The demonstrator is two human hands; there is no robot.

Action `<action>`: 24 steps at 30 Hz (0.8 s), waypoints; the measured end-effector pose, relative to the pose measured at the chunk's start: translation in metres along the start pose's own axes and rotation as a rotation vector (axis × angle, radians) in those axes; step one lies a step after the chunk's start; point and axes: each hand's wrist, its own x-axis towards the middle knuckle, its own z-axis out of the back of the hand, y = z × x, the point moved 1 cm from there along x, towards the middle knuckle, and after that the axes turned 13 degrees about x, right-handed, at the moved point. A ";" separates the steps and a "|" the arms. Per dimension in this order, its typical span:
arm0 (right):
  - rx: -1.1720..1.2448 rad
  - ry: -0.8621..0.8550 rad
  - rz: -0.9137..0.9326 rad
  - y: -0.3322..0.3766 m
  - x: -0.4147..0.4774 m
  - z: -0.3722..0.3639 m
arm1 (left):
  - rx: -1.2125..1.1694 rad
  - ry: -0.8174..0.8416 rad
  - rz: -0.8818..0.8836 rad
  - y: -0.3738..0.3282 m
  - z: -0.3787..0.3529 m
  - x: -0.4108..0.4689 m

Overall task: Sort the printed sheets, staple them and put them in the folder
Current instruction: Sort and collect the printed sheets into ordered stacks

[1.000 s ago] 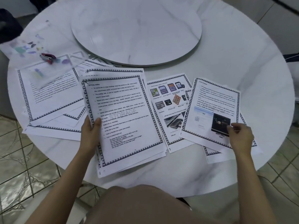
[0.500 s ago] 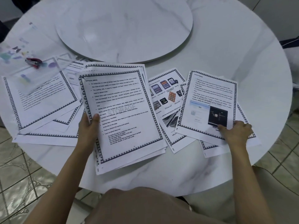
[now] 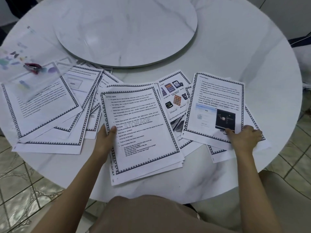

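Your left hand [image 3: 107, 137] grasps the middle stack [image 3: 139, 132] by its left edge, thumb on top of the printed page and fingers hidden beneath; the stack lies on the near part of the desk [image 3: 235, 47]. Your right hand [image 3: 244, 138] has its fingers curled onto the near edge of the sheet with the dark screenshot [image 3: 213, 101], seemingly pinching it. That sheet lies to the right, overlapping the card-picture sheet [image 3: 173, 96] between it and the stack. More sheets lie fanned in a loose pile [image 3: 45, 113] on the left. The clear folder [image 3: 21, 78] rests over that pile's far corner, with the red stapler [image 3: 32, 68] there, on or under the plastic I cannot tell. Expect these pages to be light, limp and slick against each other: a single sheet will likely droop if held by one corner, and the stack may fan out. Take each sheet by the middle of an edge, and square the stack with both hands before stapling.
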 end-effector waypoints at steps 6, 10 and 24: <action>-0.071 0.093 -0.091 0.001 0.013 0.002 | 0.011 0.017 0.003 0.002 -0.003 0.001; -0.131 0.138 -0.123 0.004 0.017 0.003 | 0.022 0.018 -0.012 0.002 -0.004 0.001; -0.160 0.235 -0.154 0.010 0.026 0.011 | 0.047 0.010 -0.023 0.003 -0.004 0.001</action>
